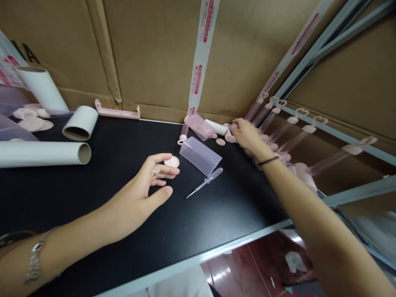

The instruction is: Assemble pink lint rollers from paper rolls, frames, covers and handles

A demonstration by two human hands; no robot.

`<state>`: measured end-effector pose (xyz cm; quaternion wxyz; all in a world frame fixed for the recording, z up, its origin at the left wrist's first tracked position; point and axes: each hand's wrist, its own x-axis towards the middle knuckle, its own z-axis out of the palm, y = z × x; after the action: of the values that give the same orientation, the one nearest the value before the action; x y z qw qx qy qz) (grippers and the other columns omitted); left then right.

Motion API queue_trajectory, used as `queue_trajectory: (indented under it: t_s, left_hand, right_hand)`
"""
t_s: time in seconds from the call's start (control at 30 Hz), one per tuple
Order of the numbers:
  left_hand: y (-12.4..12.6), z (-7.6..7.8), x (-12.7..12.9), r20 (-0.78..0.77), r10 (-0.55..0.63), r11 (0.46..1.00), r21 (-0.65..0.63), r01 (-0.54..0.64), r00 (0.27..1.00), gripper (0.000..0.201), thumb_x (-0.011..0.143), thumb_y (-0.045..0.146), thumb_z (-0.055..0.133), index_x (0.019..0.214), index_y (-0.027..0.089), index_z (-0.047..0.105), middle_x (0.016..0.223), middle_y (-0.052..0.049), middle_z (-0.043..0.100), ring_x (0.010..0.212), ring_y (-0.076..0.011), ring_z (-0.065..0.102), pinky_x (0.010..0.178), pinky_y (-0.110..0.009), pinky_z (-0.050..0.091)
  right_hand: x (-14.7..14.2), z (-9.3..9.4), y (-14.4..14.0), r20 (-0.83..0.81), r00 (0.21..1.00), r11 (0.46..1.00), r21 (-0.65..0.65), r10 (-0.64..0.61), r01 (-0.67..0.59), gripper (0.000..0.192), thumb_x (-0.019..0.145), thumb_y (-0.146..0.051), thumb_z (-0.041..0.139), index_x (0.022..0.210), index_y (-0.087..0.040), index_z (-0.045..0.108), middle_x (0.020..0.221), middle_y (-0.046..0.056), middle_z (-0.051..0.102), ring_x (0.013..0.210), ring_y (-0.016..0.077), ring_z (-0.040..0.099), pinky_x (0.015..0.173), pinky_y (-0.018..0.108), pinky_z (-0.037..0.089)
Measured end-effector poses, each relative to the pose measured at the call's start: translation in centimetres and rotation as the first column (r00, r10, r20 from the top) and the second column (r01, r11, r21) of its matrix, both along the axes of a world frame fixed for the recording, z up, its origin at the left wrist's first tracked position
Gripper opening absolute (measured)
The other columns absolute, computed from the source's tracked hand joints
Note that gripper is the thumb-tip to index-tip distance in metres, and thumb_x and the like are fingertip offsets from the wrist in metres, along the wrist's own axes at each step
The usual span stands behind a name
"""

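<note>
My left hand [154,181] is held over the black table with its fingers apart and holds nothing. Just behind its index and middle fingertips lies a small round pale pink disc [172,161]. At the back right, my right hand [246,134] reaches to a heap of pink plastic parts [229,135]; its fingertips are partly hidden, so its grip does not show. Between the hands lie a translucent lilac plastic sleeve [201,156], a screwdriver [205,182] with a clear handle, a pink translucent case [200,126] and a small pink tube [184,131].
White cardboard tubes [40,154] and more pink discs [31,123] lie at the left. A long pink bracket [119,112] rests against the cardboard wall [148,53]. Clear tubes with heart-shaped pink tops [301,112] lean along the metal frame [337,45] at the right.
</note>
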<state>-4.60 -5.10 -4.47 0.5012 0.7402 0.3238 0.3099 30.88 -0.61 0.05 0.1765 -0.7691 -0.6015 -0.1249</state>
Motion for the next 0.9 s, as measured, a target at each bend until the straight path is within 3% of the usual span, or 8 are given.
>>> queue_trajectory:
  t_s: [0.13,0.23,0.27,0.33,0.5,0.7,0.8,0.9]
  left_hand:
    - [0.0,0.2,-0.5,-0.144,-0.072,0.962,0.252,0.107,0.987,0.046,0.096,0.032,0.046,0.14,0.03,0.034,0.137,-0.01,0.055,0.126,-0.0236,0.055,0.105,-0.047,0.047]
    - [-0.3,0.7,-0.6,-0.406,-0.121,0.77,0.537,0.343,0.906,0.042,0.092,0.02,0.049,0.132,0.033,0.053,0.147,-0.01,0.047,0.137,-0.03,0.046,0.109,-0.054,0.042]
    - [-0.5,0.9,-0.6,-0.486,-0.113,0.703,0.577,0.415,0.867,0.041,0.091,0.017,0.049,0.129,0.032,0.059,0.15,-0.01,0.045,0.139,-0.0329,0.043,0.108,-0.057,0.042]
    - [-0.7,1.0,-0.4,-0.583,-0.094,0.639,0.586,0.498,0.807,0.041,0.091,0.018,0.051,0.128,0.032,0.061,0.153,-0.012,0.042,0.141,-0.0367,0.039,0.105,-0.059,0.043]
    - [-0.7,0.6,-0.3,-0.608,-0.095,0.611,0.589,0.529,0.788,0.041,0.096,0.029,0.047,0.135,0.024,0.057,0.146,-0.011,0.054,0.139,-0.033,0.044,0.108,-0.054,0.042]
    - [-0.8,0.7,-0.2,-0.573,-0.057,0.569,0.654,0.498,0.818,0.037,0.093,0.025,0.051,0.128,0.017,0.062,0.133,-0.012,0.063,0.125,-0.0292,0.056,0.103,-0.046,0.045]
    - [-0.8,0.5,-0.2,-0.582,-0.022,0.559,0.667,0.492,0.813,0.038,0.093,0.024,0.052,0.128,0.016,0.062,0.131,-0.013,0.064,0.123,-0.0292,0.057,0.102,-0.045,0.045]
    - [-0.7,0.0,-0.3,-0.583,0.032,0.534,0.697,0.479,0.812,0.037,0.093,0.025,0.05,0.127,0.016,0.062,0.13,-0.014,0.063,0.121,-0.0306,0.057,0.101,-0.047,0.045]
  right_hand:
    - [1.6,-2.0,5.3,-0.037,0.994,0.988,-0.12,-0.104,0.099,0.037,0.094,-0.037,0.058,0.124,-0.016,0.058,0.124,0.01,0.061,0.107,0.0213,0.062,0.09,0.044,0.054]
    - [1.6,-3.1,6.4,-0.036,0.994,0.985,-0.145,-0.1,0.094,0.038,0.094,-0.038,0.058,0.125,-0.017,0.057,0.126,0.01,0.059,0.108,0.0209,0.062,0.09,0.043,0.054]
    - [1.6,-3.3,6.5,-0.036,0.996,0.985,-0.151,-0.085,0.079,0.038,0.094,-0.038,0.058,0.125,-0.017,0.057,0.126,0.01,0.059,0.108,0.021,0.062,0.09,0.043,0.054]
    - [1.3,-3.4,6.4,-0.041,0.998,0.986,-0.165,-0.039,0.032,0.038,0.093,-0.038,0.058,0.125,-0.017,0.057,0.126,0.01,0.059,0.108,0.0212,0.061,0.091,0.044,0.054]
    - [-1.2,-3.6,5.8,-0.082,0.996,0.989,-0.14,0.044,-0.055,0.046,0.091,-0.045,0.058,0.128,-0.018,0.056,0.128,0.013,0.057,0.114,0.027,0.058,0.099,0.048,0.047]
    - [-9.3,-4.6,5.3,-0.137,0.988,0.995,-0.058,0.077,-0.086,0.053,0.09,-0.052,0.05,0.132,-0.021,0.053,0.133,0.02,0.049,0.121,0.0408,0.049,0.095,0.056,0.043]
    - [-13.4,-4.4,6.2,-0.168,0.975,0.987,-0.036,0.146,-0.154,0.051,0.092,-0.051,0.048,0.134,-0.022,0.05,0.137,0.018,0.049,0.121,0.0392,0.049,0.095,0.055,0.044]
    - [-15.6,-3.0,6.4,-0.199,0.955,0.974,-0.004,0.222,-0.227,0.05,0.095,-0.047,0.04,0.138,-0.021,0.045,0.137,0.014,0.051,0.123,0.0326,0.05,0.099,0.049,0.044]
